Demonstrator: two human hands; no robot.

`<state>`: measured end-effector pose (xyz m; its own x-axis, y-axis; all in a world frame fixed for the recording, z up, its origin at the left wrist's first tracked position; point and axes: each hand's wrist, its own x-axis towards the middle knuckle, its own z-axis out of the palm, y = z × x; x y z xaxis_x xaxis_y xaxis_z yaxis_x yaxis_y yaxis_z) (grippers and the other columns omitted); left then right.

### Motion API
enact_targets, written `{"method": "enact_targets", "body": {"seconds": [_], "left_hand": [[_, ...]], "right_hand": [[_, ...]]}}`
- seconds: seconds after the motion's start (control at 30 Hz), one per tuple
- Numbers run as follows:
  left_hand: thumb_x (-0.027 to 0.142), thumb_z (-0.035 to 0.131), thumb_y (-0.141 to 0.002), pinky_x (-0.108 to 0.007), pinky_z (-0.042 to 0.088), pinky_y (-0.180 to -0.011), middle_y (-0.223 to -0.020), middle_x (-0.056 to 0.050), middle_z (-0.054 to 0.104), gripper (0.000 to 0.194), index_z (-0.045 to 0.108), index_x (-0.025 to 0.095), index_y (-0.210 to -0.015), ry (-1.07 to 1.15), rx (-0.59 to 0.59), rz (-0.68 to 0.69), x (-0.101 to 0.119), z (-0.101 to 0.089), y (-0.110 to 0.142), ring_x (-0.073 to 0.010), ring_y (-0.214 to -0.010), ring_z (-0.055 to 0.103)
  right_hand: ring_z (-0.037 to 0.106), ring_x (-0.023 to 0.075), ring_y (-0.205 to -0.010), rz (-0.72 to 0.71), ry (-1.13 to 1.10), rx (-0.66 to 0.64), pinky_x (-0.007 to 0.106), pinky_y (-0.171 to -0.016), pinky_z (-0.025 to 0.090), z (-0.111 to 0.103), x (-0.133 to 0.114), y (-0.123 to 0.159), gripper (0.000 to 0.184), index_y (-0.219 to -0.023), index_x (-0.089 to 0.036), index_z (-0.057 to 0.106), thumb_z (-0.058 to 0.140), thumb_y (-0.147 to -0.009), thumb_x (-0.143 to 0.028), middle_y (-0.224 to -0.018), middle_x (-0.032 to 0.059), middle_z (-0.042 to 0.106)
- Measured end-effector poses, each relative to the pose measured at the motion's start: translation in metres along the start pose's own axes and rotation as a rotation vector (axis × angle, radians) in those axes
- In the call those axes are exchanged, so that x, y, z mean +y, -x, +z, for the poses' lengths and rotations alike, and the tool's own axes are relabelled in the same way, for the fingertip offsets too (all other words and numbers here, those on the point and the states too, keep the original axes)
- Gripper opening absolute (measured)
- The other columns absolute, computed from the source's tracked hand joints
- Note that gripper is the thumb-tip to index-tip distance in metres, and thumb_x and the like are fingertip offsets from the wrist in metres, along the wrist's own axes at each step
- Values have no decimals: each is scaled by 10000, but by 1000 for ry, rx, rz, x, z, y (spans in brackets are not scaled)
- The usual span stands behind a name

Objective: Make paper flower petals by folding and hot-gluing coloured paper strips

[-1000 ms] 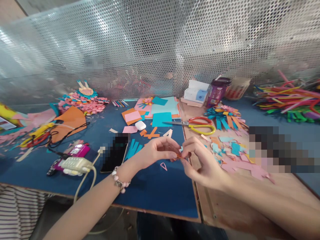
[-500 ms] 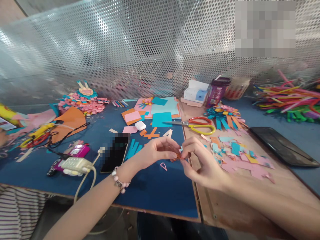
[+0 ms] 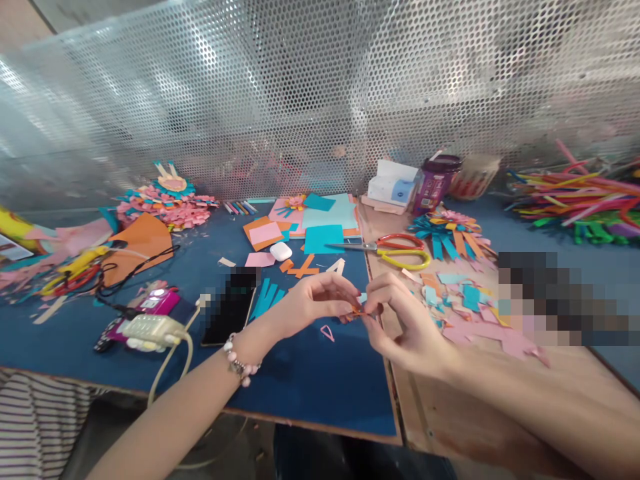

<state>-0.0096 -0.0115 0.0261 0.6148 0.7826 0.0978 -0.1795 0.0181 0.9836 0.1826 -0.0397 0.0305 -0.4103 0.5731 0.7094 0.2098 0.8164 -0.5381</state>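
Over the table's seam, my left hand (image 3: 313, 303) and my right hand (image 3: 403, 327) meet, fingertips closed in a pinch. Between them is a small piece of orange paper (image 3: 357, 311), mostly covered by the fingers. Just below lies a small pink paper loop (image 3: 327, 333) on the blue tabletop. Scissors (image 3: 395, 248) with red and yellow handles rest beyond the hands, blades pointing left. Blue paper strips (image 3: 267, 298) and crossed orange paper strips (image 3: 304, 267) lie left of and behind my left hand.
A black phone (image 3: 230, 307) and a power strip (image 3: 153, 331) with a cable lie at left. Paper scraps (image 3: 500, 327) spread at right. A purple cup (image 3: 437, 183) stands near the perforated metal panel (image 3: 300, 87). Pipe cleaners (image 3: 585, 193) are heaped at far right.
Both hands stay in nearly the same place, with only slight finger movement around the orange paper. Nothing else on the table visibly moves.
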Motion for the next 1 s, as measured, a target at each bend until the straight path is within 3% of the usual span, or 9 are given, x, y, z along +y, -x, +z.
{"method": "enact_targets", "body": {"seconds": [0.27,0.63,1.0], "left_hand": [[223,699,-768,-244,481,-686,-862,-45,663,186,623,149,-921,-33,11,15,0,-1,-1,-117,-745,616],[287,630,-831,-283,488,-691,-875,-60,639,177,633,153,-946,140,41,-38,-3,0,0,-133,-732,618],[219,667,-797,-290,487,-682,-838,-51,639,128,628,146,-894,130,91,-20,1,2,-2,-135,-721,619]], "right_hand": [[492,129,-694,-8,22,6,268,-563,454,0,0,0,189,-887,-204,484,537,-767,-67,-828,28,473],[479,105,-690,-33,64,56,248,-580,436,1,4,1,168,-872,-190,485,538,-795,-51,-818,15,476],[513,120,-736,-82,139,98,266,-623,446,3,13,3,198,-907,-189,516,568,-800,-30,-833,23,499]]}}
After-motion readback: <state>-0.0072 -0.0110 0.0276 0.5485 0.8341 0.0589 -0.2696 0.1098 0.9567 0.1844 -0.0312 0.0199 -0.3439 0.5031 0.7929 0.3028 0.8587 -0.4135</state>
